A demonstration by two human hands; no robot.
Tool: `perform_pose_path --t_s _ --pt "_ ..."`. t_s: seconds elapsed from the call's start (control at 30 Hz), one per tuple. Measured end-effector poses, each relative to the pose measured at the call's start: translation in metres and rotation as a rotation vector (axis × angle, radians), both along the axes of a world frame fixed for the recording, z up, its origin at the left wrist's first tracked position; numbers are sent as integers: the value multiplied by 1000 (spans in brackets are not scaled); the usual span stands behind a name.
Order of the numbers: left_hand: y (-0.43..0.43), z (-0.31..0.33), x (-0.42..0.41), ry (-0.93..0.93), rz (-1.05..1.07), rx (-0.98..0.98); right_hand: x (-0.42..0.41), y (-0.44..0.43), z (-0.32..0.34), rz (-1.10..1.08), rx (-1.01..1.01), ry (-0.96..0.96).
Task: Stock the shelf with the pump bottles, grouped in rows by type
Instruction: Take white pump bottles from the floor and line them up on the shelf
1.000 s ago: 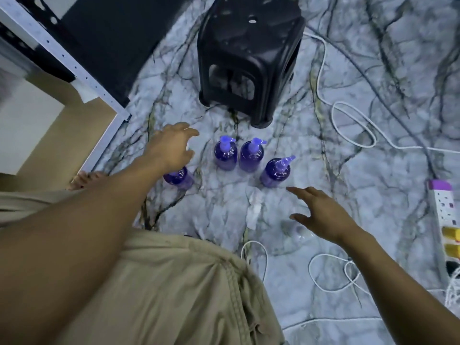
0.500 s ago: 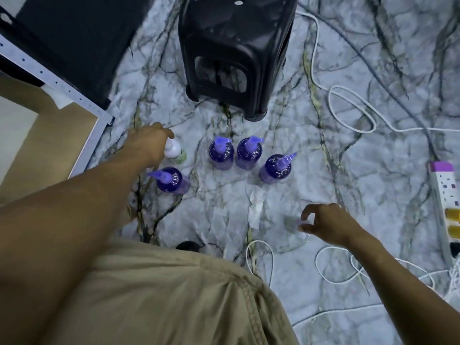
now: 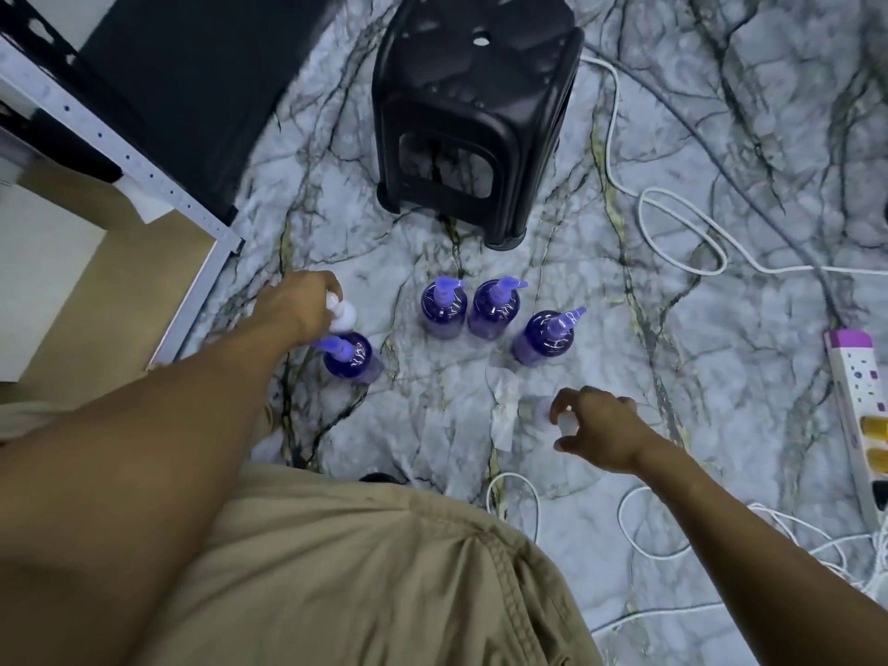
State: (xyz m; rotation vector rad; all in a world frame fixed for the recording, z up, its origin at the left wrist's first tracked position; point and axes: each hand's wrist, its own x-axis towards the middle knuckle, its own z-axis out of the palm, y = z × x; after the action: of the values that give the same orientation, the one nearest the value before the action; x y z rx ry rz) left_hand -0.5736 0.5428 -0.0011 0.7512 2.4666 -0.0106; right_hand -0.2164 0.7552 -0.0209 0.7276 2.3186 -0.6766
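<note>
Left hand: fingers curled round white bottle, centre-left.
Right hand: fingers pinching clear bottle, lower centre.
Purple bottles: four, on floor.

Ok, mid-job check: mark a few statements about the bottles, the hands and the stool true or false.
1. Four purple bottles stand on the floor. True.
2. The left hand grips a purple bottle. False: it grips a white bottle by its top.
3. The right hand holds a pale bottle. True.
4. The stool lies on its side. False: it stands upright on the floor, beyond the purple bottles.
</note>
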Motion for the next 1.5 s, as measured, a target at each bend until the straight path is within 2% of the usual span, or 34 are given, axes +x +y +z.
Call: perform_pose_path --t_s 0.23,0.4,0.53,0.83,1.2,1.4,1.5 --pt "-21 48 8 77 28 108 -44 -10 40 135 89 121" --pt "-50 103 12 228 -68 162 -92 -16 99 270 179 260" --pt "-86 158 17 250 -92 257 -137 -31 151 366 249 399" --pt "-172 252 11 434 11 317 -251 -94 266 526 212 606" --pt "-283 374 -26 642 129 345 -379 -220 397 742 135 937" --pt "-337 421 -38 762 209 292 -425 -296 442 830 79 1035" --pt "-368 430 -38 758 258 271 -440 -333 449 885 75 1044"
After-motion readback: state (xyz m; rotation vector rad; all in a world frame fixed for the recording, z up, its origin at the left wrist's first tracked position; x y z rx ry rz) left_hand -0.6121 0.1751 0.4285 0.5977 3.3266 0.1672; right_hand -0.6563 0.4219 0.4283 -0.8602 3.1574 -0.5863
